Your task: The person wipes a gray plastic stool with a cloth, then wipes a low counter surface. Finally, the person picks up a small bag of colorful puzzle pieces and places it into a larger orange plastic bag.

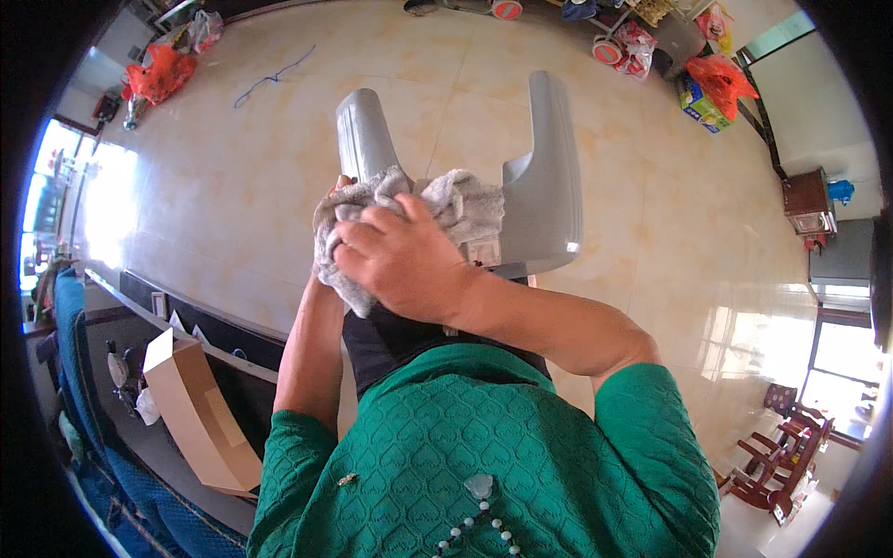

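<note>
A grey plastic stool [544, 209] is held in front of my waist, with two of its legs pointing away from me. A crumpled grey-white cloth [464, 206] covers its left and middle part. My right hand [401, 261] reaches across to the left and presses on the cloth, with its fingers curled into the folds. Under the cloth, at the stool's left side, is my left hand [342, 183]. Only a fingertip and the wrist of that hand show, and its grip is largely hidden. A pale label [485, 252] sits on the stool near my right wrist.
A blue cord [275, 77] lies on the tiled floor [230, 181]. To the left, a cardboard box [202, 418] rests on a dark surface by a blue padded seat [118, 460]. Red plastic bags [162, 73] and a wooden chair [781, 460] stand near the room's edges.
</note>
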`<action>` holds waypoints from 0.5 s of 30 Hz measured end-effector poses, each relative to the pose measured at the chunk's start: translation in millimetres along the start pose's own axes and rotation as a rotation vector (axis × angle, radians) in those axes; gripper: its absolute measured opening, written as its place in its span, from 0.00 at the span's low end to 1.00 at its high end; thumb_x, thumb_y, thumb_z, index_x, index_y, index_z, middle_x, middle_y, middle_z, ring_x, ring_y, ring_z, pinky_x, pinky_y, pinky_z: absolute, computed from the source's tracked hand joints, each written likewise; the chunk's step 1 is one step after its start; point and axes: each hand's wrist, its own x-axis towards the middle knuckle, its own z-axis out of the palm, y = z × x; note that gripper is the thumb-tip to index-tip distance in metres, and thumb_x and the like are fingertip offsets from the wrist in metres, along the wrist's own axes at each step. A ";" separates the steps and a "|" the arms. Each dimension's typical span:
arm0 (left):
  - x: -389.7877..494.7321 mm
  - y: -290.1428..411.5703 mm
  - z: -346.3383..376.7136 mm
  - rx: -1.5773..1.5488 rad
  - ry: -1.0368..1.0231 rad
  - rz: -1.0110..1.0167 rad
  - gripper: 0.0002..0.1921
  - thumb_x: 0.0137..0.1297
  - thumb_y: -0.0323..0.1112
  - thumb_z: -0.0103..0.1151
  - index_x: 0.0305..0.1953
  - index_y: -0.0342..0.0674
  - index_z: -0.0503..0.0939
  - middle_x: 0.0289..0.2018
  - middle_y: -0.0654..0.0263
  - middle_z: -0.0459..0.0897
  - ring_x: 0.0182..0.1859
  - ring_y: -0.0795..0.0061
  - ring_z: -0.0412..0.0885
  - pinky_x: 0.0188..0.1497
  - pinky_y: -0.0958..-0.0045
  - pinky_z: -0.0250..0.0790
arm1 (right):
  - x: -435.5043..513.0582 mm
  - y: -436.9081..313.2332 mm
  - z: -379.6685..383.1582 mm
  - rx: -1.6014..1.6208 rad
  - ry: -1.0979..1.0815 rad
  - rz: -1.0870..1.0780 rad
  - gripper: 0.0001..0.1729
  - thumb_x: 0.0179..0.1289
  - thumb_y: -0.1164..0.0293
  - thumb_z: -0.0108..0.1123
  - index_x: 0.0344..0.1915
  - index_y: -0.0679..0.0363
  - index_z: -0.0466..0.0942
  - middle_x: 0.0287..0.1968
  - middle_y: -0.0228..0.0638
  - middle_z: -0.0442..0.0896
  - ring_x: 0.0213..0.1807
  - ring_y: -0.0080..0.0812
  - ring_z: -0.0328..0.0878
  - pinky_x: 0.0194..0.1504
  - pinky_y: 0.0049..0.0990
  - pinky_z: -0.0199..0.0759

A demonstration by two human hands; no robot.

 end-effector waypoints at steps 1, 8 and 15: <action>-1.5 2.2 -2.2 0.074 -0.052 0.019 0.16 0.74 0.46 0.48 0.42 0.40 0.77 0.33 0.70 0.79 0.34 0.79 0.78 0.38 0.73 0.74 | -4.3 5.7 -2.2 0.090 -0.098 0.010 0.12 0.58 0.62 0.54 0.40 0.52 0.79 0.48 0.31 0.78 0.53 0.36 0.73 0.54 0.43 0.63; -7.6 12.2 -7.1 0.684 0.126 0.224 0.24 0.73 0.51 0.48 0.48 0.32 0.77 0.34 0.70 0.81 0.32 0.85 0.73 0.35 0.79 0.67 | -90.2 94.8 -72.3 0.009 0.090 0.192 0.13 0.51 0.72 0.60 0.39 0.61 0.79 0.45 0.38 0.79 0.46 0.42 0.76 0.49 0.36 0.68; -14.7 11.7 -20.9 0.566 0.141 0.203 0.21 0.75 0.50 0.45 0.42 0.35 0.77 0.30 0.73 0.78 0.30 0.88 0.72 0.32 0.81 0.67 | -119.0 80.0 -75.2 0.558 0.304 0.660 0.18 0.41 0.73 0.69 0.38 0.60 0.78 0.50 0.38 0.79 0.52 0.44 0.72 0.55 0.38 0.65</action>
